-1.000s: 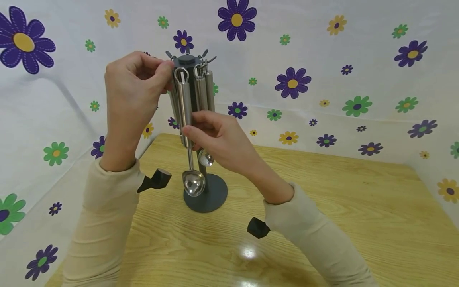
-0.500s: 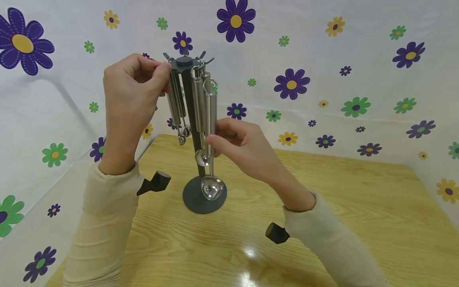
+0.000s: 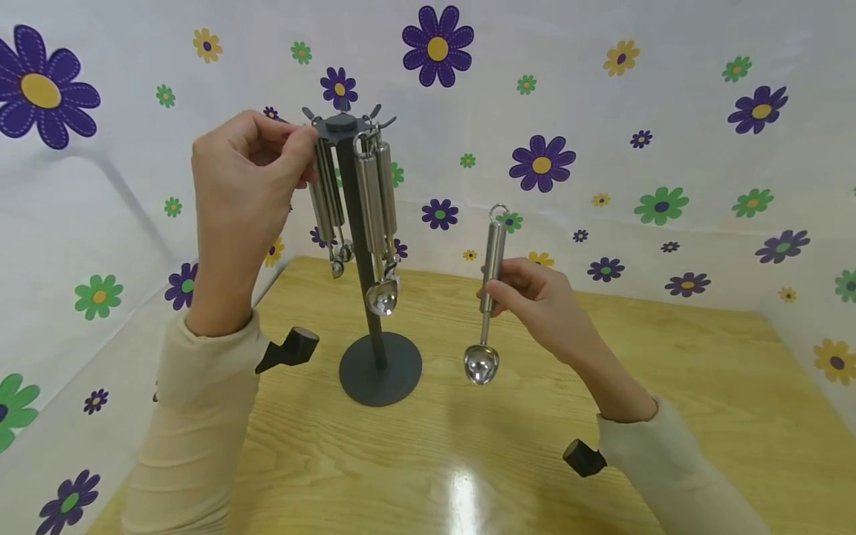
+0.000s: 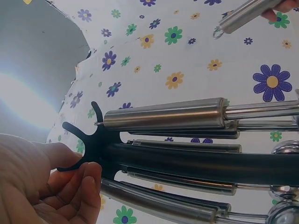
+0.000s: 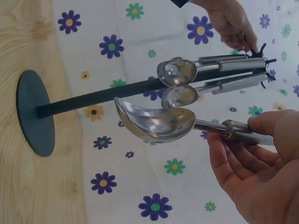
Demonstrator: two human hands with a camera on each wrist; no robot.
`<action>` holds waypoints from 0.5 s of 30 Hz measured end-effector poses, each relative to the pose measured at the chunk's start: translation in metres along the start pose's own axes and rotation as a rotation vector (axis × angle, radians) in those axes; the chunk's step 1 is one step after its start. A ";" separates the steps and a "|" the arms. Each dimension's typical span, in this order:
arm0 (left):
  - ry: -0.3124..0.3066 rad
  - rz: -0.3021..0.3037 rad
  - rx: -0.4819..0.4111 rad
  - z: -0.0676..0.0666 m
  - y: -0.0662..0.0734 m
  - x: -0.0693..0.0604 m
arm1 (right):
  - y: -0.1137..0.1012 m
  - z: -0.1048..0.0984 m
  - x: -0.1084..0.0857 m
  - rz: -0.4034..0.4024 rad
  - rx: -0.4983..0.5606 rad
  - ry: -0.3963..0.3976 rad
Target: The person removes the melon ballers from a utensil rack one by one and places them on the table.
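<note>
My right hand (image 3: 542, 301) holds a steel measuring spoon (image 3: 493, 260) by its handle, right of the dark utensil stand (image 3: 381, 371). The spoon is nearly upright, ring up, apart from the stand and above the table. In the right wrist view, its deep bowl (image 5: 159, 122) has a pointed lip, and my thumb and fingers pinch the handle. My left hand (image 3: 250, 174) pinches a hook arm at the stand's top, as the left wrist view shows. Several other steel spoons (image 3: 370, 197) hang from the stand's hooks; those at the left have smaller bowls (image 3: 337, 267).
The stand's round base rests on a wooden table (image 3: 535, 446). White cloth (image 3: 582, 96) with printed flowers rises behind and at both sides. Black camera mounts (image 3: 297, 345) stick out from both sleeves.
My right hand has carried the measuring spoon from the stand's front out to the right and somewhat lower. The left hand has kept its hold at the stand's top.
</note>
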State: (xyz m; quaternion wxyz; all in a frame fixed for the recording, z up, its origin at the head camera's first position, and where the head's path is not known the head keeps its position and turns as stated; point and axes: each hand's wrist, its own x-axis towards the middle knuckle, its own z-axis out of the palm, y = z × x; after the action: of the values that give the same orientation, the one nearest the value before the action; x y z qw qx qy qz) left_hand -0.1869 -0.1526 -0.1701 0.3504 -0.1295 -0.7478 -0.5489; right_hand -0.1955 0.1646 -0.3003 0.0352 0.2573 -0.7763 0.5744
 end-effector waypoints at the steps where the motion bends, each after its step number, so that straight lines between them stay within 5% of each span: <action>1: -0.001 -0.001 -0.001 0.000 0.000 0.000 | 0.005 -0.004 -0.003 0.020 0.002 0.008; 15: 0.019 -0.002 -0.011 0.002 -0.003 -0.002 | 0.057 -0.028 -0.033 0.208 -0.029 -0.027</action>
State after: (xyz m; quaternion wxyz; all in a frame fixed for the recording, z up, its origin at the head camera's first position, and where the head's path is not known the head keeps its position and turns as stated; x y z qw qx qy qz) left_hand -0.1880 -0.1516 -0.1733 0.3561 -0.1255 -0.7416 -0.5546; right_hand -0.1985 0.2140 -0.3528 -0.0316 0.1824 -0.8076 0.5600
